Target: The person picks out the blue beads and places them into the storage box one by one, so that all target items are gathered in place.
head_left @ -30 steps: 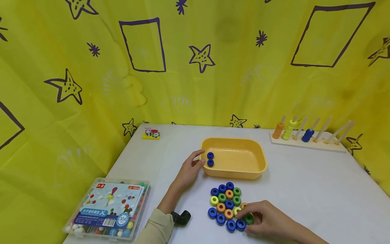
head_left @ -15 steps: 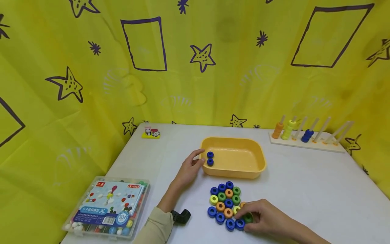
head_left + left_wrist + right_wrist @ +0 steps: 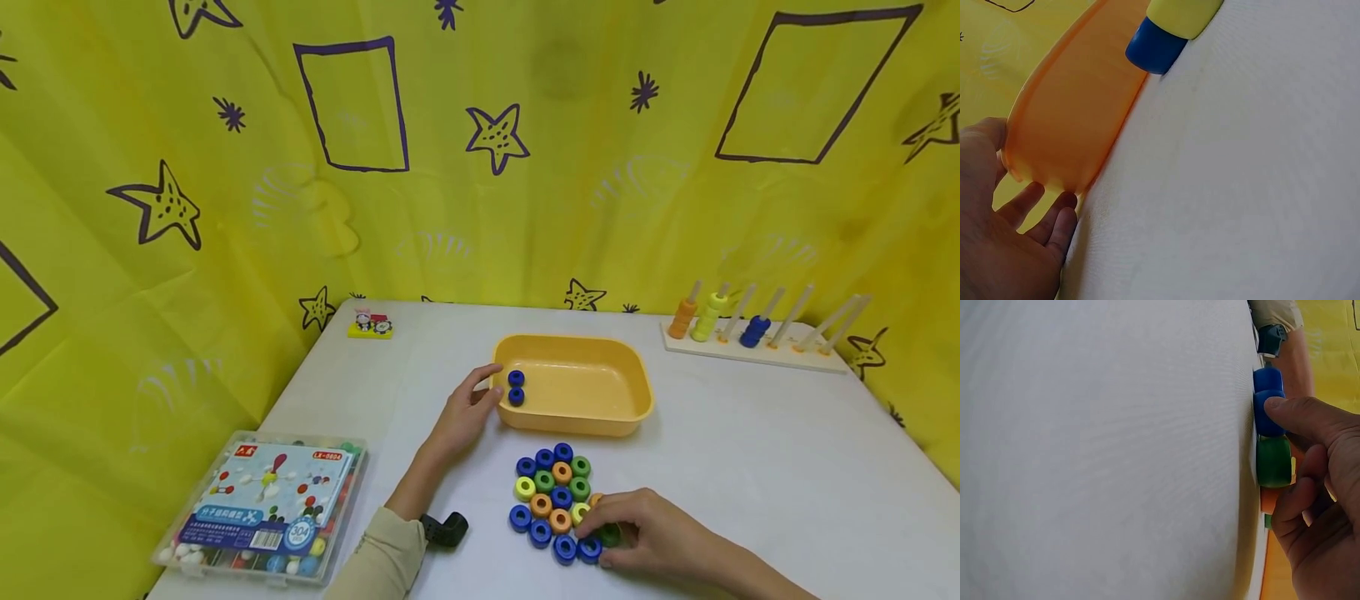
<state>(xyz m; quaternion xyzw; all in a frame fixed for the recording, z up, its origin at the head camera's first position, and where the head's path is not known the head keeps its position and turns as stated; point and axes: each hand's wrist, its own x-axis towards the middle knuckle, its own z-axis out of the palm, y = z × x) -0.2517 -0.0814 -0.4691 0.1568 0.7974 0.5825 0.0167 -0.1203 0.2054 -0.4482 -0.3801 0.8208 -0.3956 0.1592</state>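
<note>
In the head view, my right hand [image 3: 637,533] is at the near right of a cluster of ring-shaped beads [image 3: 561,497] in blue, green, orange and yellow. Its thumb and index finger pinch a blue bead [image 3: 589,549], and the right wrist view shows the thumb [image 3: 1285,409] on that bead's side. A green bead [image 3: 1274,462] beside it is partly covered by the hand in the head view. My left hand [image 3: 461,417] holds the left end of a yellow plastic tray [image 3: 573,427], with fingertips [image 3: 1035,187] against its end wall. Two blue beads [image 3: 516,387] lie inside the tray.
At the back right stands a wooden peg board [image 3: 750,354] with orange, yellow and blue beads stacked on some pegs. A clear plastic case [image 3: 262,508] of molecular model parts lies at the left. A small toy figure on a yellow base [image 3: 370,329] sits at the far left.
</note>
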